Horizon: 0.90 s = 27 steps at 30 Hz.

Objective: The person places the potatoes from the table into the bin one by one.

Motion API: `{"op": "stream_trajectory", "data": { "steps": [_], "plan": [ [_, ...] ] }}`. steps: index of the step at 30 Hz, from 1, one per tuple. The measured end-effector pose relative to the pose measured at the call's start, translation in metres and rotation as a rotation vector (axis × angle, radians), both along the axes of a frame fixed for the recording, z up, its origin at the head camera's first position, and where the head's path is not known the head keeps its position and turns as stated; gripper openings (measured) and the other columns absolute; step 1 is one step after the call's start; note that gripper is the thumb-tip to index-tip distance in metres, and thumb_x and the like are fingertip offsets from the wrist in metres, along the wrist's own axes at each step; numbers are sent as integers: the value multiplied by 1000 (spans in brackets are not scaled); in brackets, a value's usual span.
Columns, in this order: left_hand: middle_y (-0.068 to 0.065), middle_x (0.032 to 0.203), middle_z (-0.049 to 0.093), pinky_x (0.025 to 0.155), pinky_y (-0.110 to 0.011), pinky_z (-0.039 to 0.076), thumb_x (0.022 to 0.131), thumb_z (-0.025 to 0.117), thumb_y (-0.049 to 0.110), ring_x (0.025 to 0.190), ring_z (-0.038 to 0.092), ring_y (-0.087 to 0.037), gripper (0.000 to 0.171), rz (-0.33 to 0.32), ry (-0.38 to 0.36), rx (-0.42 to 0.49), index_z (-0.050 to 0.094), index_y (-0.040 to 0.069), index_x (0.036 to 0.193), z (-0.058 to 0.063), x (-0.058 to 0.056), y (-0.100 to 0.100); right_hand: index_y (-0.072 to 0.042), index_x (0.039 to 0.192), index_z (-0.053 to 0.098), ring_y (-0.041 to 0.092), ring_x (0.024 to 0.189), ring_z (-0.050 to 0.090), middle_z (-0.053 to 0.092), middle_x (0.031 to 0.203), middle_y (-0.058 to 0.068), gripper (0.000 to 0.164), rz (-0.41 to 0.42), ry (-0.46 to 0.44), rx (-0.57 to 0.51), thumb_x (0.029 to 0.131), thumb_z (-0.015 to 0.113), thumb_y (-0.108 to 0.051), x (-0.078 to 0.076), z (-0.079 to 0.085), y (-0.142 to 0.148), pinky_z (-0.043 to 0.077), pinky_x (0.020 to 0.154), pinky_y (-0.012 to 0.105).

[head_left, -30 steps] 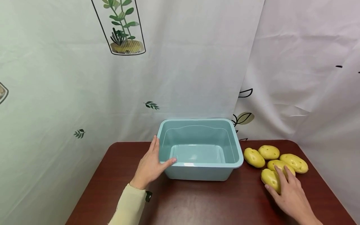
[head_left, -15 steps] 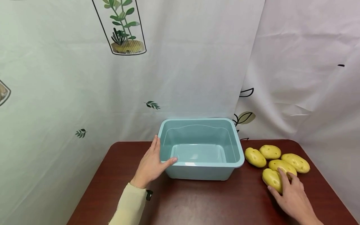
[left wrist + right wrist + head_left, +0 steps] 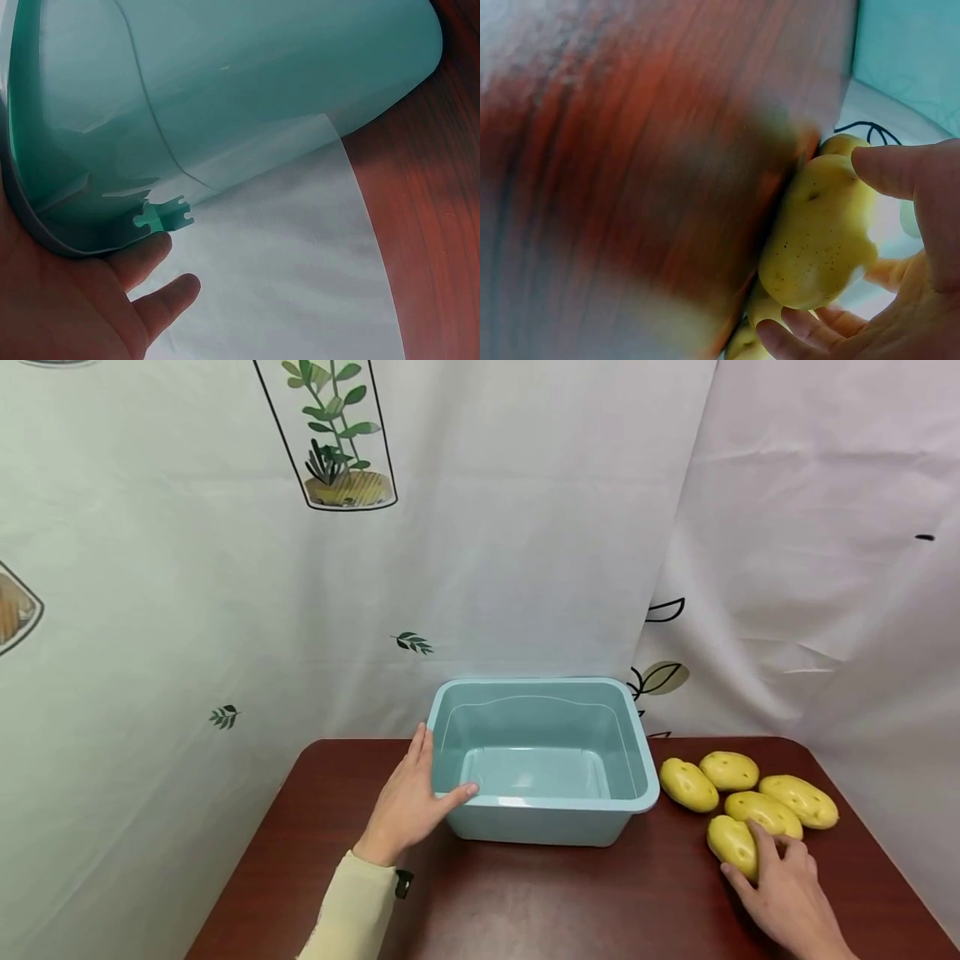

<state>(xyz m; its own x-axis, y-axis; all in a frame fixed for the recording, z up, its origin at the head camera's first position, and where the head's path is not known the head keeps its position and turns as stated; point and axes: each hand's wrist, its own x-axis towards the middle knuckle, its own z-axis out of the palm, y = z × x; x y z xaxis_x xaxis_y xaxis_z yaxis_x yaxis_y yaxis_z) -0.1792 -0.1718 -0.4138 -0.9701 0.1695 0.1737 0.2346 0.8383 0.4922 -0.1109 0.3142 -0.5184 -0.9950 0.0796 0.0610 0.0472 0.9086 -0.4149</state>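
A light blue plastic basin (image 3: 534, 823) stands upright at the back of the dark red table. My left hand (image 3: 408, 806) rests against its front left corner, fingers straight along the left side and thumb over the front rim. In the left wrist view, the basin wall (image 3: 247, 67) fills the top, with fingertips spread beside it. My right hand (image 3: 787, 889) holds the nearest yellow potato (image 3: 732, 845), thumb on its left and fingers curled over its right side. In the right wrist view, thumb and fingers (image 3: 802, 330) lie around this potato (image 3: 817, 232).
Several more potatoes cluster right of the basin, among them a middle one (image 3: 765, 814), one at the far right (image 3: 799, 800) and one beside the basin (image 3: 688, 785). A pale printed curtain (image 3: 525, 568) hangs behind the table (image 3: 570, 902).
My right fingers have drawn back from the middle potato and curled closer around the nearest one. The left hand stays at the basin. The head view has shifted slightly.
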Motion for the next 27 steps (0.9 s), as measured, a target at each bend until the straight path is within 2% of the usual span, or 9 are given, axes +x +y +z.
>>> {"op": "stream_trajectory", "data": {
  "steps": [8, 15, 27],
  "plan": [
    [-12, 168, 7, 115, -54, 29, 83, 57, 79, 150, 24, -36, 120, 4, 9, -16, 13, -2, 159, 0, 1, 1, 13, 147, 27, 63, 108, 30, 26, 122, 47, 86, -8, -63, -6, 99, 56, -53, 0, -2, 3, 42, 71, 68],
    [-12, 168, 6, 115, -54, 29, 83, 57, 79, 150, 24, -35, 119, 2, 8, -11, 13, -2, 159, 1, 1, 1, 13, 147, 25, 62, 107, 31, 27, 120, 47, 87, -8, -99, -15, 98, 58, -51, -1, -3, 3, 43, 71, 67],
    [-12, 168, 6, 115, -54, 30, 84, 57, 78, 150, 24, -35, 119, 6, 13, -19, 13, -2, 159, 0, 0, 1, 14, 146, 24, 62, 108, 30, 27, 119, 47, 86, -2, -111, -31, 99, 59, -48, 0, 0, 3, 43, 71, 68]
  ]
}}
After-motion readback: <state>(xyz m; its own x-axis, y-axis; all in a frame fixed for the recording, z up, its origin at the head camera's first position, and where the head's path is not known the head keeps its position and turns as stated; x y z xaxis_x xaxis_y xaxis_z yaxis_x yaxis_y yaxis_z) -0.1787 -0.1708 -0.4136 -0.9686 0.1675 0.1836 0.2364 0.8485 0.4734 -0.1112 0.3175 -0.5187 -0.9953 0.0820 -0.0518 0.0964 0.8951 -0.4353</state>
